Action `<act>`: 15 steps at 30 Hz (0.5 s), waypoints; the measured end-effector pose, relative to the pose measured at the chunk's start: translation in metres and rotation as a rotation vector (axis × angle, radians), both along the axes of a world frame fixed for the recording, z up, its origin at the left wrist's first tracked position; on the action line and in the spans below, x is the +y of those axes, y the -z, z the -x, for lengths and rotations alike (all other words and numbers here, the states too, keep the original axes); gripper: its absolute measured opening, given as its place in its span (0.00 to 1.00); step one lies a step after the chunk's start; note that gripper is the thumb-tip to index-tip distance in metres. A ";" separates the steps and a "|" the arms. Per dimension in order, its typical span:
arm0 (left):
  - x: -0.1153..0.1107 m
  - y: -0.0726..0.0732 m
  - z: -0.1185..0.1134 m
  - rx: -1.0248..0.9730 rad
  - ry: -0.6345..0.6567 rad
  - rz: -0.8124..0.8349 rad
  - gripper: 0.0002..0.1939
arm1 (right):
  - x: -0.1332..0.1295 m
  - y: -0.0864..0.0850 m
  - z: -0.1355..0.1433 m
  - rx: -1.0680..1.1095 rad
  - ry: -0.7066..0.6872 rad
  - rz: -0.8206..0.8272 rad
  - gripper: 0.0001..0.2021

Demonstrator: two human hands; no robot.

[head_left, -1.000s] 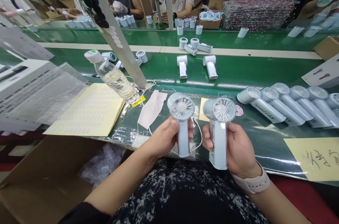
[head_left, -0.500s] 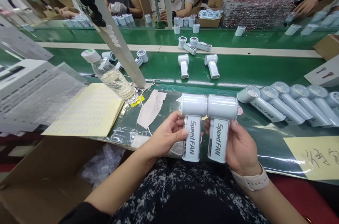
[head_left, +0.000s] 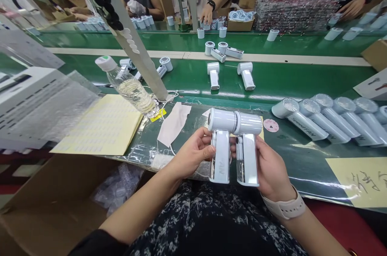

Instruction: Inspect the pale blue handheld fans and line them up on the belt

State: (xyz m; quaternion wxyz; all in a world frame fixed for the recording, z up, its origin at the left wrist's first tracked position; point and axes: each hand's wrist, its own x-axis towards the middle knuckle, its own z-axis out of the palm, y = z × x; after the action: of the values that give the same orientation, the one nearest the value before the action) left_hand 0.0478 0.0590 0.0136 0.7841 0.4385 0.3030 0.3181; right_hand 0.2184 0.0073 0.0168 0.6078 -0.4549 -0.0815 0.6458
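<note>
Two pale blue handheld fans are held upright side by side over the bench's front edge, their heads touching. My left hand (head_left: pixel 199 153) is closed around the left handheld fan (head_left: pixel 223 121), thumb on its handle. Around the right handheld fan (head_left: pixel 248 123) my right hand (head_left: pixel 270 163) is closed, with most of its fingers hidden behind the handle. Both fans are turned partly sideways; part of the lettering shows on the left handle. A row of similar wrapped fans (head_left: pixel 306 125) lies to the right of my hands.
A green conveyor (head_left: pixel 187 76) carries several fans beyond the bench. At left are a tilted plastic bottle (head_left: pixel 133 88), yellow sheets (head_left: pixel 99 127), a pink cloth-like piece (head_left: pixel 174 123) and a slanted post (head_left: pixel 142 62). A cardboard box (head_left: pixel 60 191) sits below. Co-workers sit opposite.
Both fans have turned in my hands, so their handle lettering no longer faces me fully. Across the conveyor, a co-worker's arm has reached forward to the small white-blue parts.
</note>
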 end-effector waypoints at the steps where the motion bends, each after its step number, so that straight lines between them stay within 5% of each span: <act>1: 0.000 0.001 0.000 0.039 -0.013 0.013 0.30 | 0.001 0.001 0.000 0.018 -0.015 0.022 0.09; 15: 0.001 -0.003 0.002 0.128 -0.021 0.014 0.28 | -0.001 0.002 -0.005 0.004 -0.065 0.053 0.13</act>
State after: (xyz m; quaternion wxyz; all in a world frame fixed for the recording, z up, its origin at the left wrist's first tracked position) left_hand 0.0461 0.0602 0.0166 0.7627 0.4493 0.3593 0.2954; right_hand 0.2230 0.0059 0.0150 0.5746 -0.4665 -0.0778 0.6680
